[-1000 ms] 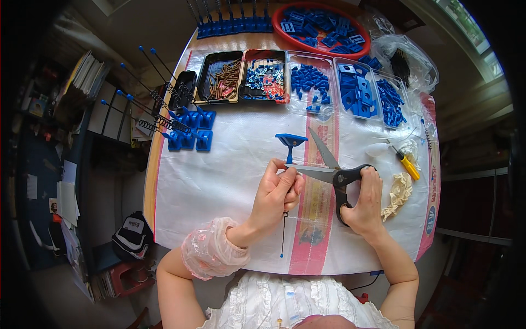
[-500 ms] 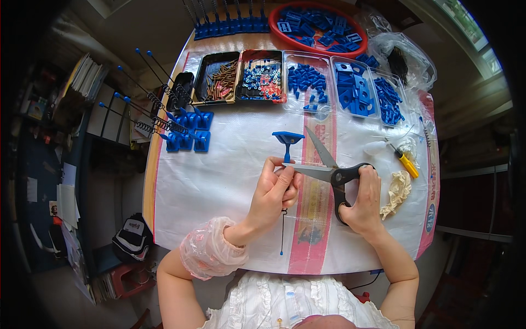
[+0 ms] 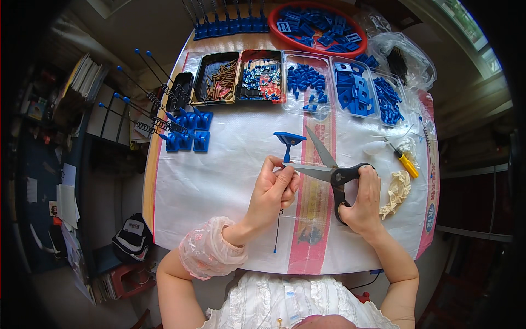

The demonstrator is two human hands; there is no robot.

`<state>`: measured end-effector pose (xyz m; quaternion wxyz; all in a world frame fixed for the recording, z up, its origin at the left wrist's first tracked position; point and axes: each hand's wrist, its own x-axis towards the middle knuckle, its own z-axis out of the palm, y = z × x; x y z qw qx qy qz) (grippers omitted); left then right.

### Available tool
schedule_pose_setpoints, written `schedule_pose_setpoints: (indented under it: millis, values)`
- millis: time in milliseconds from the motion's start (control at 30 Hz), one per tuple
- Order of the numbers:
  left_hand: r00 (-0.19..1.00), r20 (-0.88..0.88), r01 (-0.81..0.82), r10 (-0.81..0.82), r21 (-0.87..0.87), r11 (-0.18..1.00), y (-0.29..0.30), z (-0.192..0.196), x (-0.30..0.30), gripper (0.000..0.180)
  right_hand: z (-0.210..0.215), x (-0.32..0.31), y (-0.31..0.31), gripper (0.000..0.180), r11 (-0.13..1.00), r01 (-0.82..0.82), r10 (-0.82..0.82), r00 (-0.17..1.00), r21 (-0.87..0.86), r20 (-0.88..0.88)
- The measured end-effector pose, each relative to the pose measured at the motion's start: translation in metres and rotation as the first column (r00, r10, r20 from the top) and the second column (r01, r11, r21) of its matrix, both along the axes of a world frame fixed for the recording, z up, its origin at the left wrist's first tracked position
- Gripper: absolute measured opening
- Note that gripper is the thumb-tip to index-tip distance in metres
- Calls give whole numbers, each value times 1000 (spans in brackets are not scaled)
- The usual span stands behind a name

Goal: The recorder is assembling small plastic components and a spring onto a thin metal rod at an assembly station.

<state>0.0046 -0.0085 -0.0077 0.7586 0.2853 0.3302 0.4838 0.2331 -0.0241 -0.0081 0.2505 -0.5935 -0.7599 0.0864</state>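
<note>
My left hand (image 3: pixel 270 189), in a frilled pink sleeve cover, is closed around a blue plastic stand with a spring wire. The flared base of that stand (image 3: pixel 289 139) points away from me above my fingers; its thin black wire (image 3: pixel 278 233) with a blue tip hangs out below my fist. My fingers hide the part between. My right hand (image 3: pixel 362 203) grips the black handles of a pair of scissors (image 3: pixel 341 176). Their blades are spread; the lower one reaches to my left thumb, just under the blue stem. Whether it touches the stem I cannot tell.
Trays of brown screws (image 3: pixel 222 82), nuts (image 3: pixel 263 77) and small blue parts (image 3: pixel 307 79) line the far side. A red basin (image 3: pixel 274 35) stands behind them. Finished spring stands (image 3: pixel 189 131) sit at left. A yellow-handled screwdriver (image 3: pixel 406 164) and cream finger cots (image 3: pixel 397 193) lie at right.
The blue stand has tilted slightly in my left hand, its base shifting a little right and its wire tip swinging left. The scissors and my right hand hold almost still.
</note>
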Motion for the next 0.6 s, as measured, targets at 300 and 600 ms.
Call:
schedule_pose_setpoints:
  millis: [300, 600]
  values:
    - [994, 111, 15, -5, -87, 996, -1, 5, -1, 6, -2, 0, 0, 60, 1000, 4, -4, 1000, 4, 8]
    - [995, 97, 2, 2, -39, 999, 0, 2, 0, 9, -3, 2, 0, 61, 1000, -2, 2, 1000, 4, 8]
